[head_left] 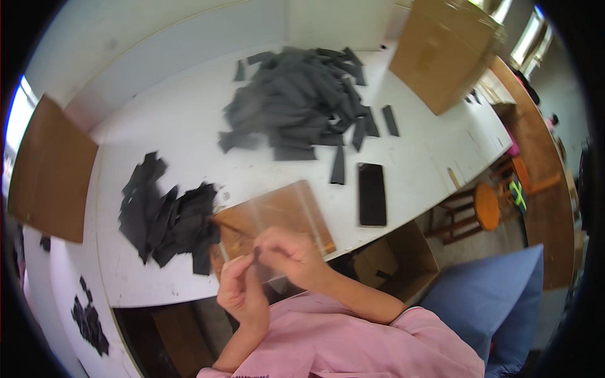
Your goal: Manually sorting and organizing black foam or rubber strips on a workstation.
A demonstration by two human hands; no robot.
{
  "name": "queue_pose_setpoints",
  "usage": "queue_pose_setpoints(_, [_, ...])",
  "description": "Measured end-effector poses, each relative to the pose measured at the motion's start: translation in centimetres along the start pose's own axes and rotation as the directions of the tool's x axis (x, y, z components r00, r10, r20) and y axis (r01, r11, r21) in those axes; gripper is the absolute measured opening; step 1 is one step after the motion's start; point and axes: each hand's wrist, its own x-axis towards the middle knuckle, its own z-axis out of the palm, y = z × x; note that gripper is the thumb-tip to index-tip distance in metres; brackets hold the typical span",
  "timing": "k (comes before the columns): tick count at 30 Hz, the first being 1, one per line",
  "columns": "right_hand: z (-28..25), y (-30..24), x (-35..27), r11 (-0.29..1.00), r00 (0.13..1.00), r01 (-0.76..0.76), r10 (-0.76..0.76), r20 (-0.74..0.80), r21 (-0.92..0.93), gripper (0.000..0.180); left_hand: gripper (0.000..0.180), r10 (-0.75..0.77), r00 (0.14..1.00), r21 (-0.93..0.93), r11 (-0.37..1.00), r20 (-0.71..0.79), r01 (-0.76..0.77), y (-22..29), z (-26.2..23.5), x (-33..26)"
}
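Over the near edge of a brown board [302,205], my left hand [242,293] and my right hand [291,255] meet with fingertips pinched together. A small dark piece [256,253], possibly fabric, shows between them; its full shape is hidden by the fingers. Motion blurs the right hand slightly. Pale, see-through bands run across the board. Left of the board lies a heap of black fabric pieces [151,211], its right end touching the board. Farther off, a large pile of dark grey fabric strips [296,101] spreads over the white table [195,164].
A black phone [372,195] lies right of the board. One cardboard box [444,53] stands at the back right, and an open one [403,264] sits below the table edge. Brown cardboard [50,170] rises at left. A wooden stool [485,206] and blue sheet [485,296] are at right.
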Motion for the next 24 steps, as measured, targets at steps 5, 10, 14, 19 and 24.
queue_pose_setpoints(5, [1.1,-2.0,0.7,0.993,0.994,-0.109,0.11,0.02,-0.046,0.01,0.01,0.098,0.995,-0.012,0.995,-0.03,-0.099,1.1,-0.5,1.6])
queue_pose_setpoints(10, [1.2,-3.8,3.3,0.992,0.993,-0.113,0.114,0.013,-0.053,0.013,0.02,-0.348,0.854,-0.664,0.537,0.387,0.52,4.1,-2.6,5.2])
queue_pose_setpoints(14, [1.9,-6.4,6.2,0.968,0.955,-0.241,0.223,0.195,0.072,0.018,0.044,-0.07,0.751,-0.754,-0.084,0.657,0.652,6.4,-3.2,8.1])
queue_pose_setpoints(19, [0.1,-1.0,8.3,0.824,0.84,-0.529,0.476,0.261,0.201,0.026,0.033,-0.292,0.609,-0.671,-0.218,0.738,0.709,0.4,-3.7,10.1])
queue_pose_setpoints(24, [0.9,0.5,7.6,0.778,0.847,-0.531,0.473,0.243,0.334,0.028,0.027,-0.443,0.57,-0.717,-0.33,0.692,0.614,-1.6,-3.7,8.7])
